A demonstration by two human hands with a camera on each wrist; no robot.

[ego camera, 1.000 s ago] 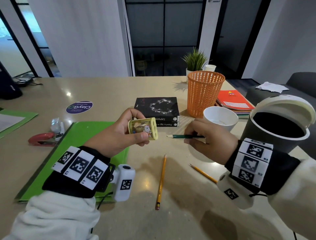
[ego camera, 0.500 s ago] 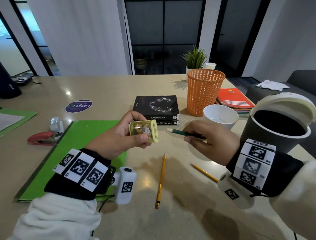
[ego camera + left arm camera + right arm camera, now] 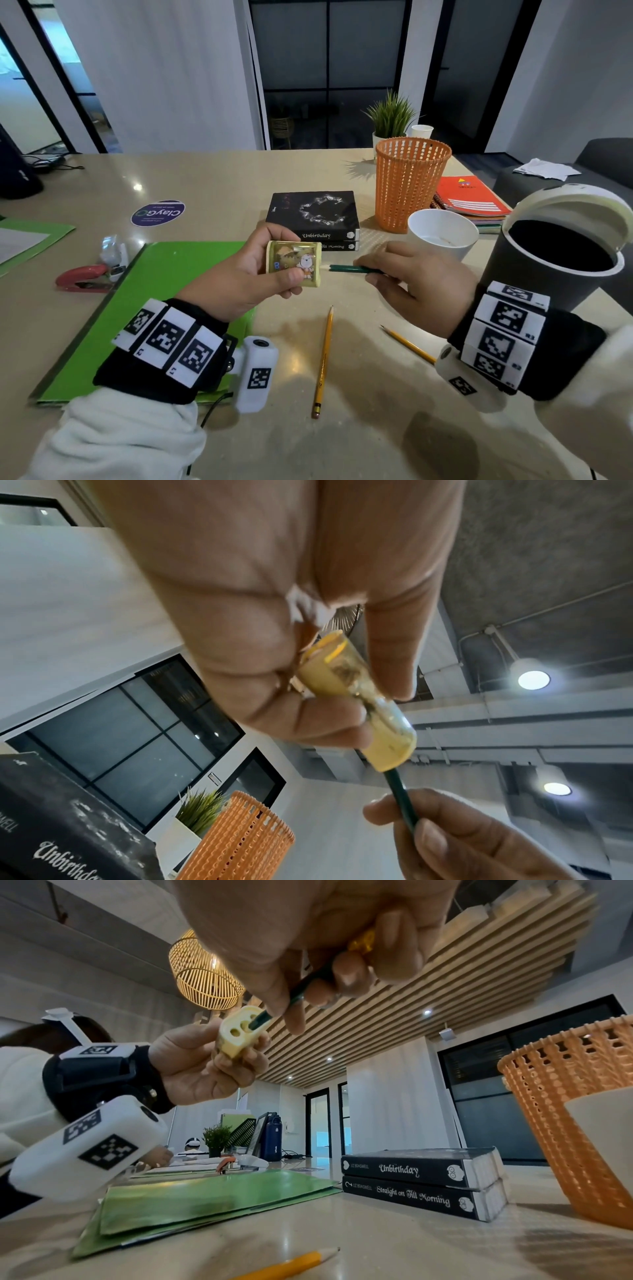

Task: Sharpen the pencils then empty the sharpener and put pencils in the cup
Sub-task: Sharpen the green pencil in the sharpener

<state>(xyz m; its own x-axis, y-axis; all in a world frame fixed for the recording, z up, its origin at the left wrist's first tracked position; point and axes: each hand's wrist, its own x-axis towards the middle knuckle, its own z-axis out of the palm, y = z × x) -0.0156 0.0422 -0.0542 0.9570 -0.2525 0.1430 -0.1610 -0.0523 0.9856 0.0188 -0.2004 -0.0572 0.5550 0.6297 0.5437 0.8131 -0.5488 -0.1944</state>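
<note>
Green pencil (image 3: 349,269): tip is sitting in a hole of the yellow sharpener (image 3: 295,263); your right hand (image 3: 414,283) is pinching its shaft. Your left hand (image 3: 246,274) is gripping the sharpener above the table (image 3: 359,428). Two yellow pencils (image 3: 323,356) are lying below; the white cup (image 3: 442,233) is standing beside your right hand.

orange basket (image 3: 411,185), two black books (image 3: 313,214) — green folder (image 3: 164,308), red stapler (image 3: 82,278)

Both arms wear fluffy white sleeves (image 3: 113,442). A black wristband (image 3: 164,342) on each wrist carries white squares with black square-pattern markers. A small white camera box (image 3: 255,373) hangs from each band, also with a marker, and a thin black cable runs from the left one.
</note>
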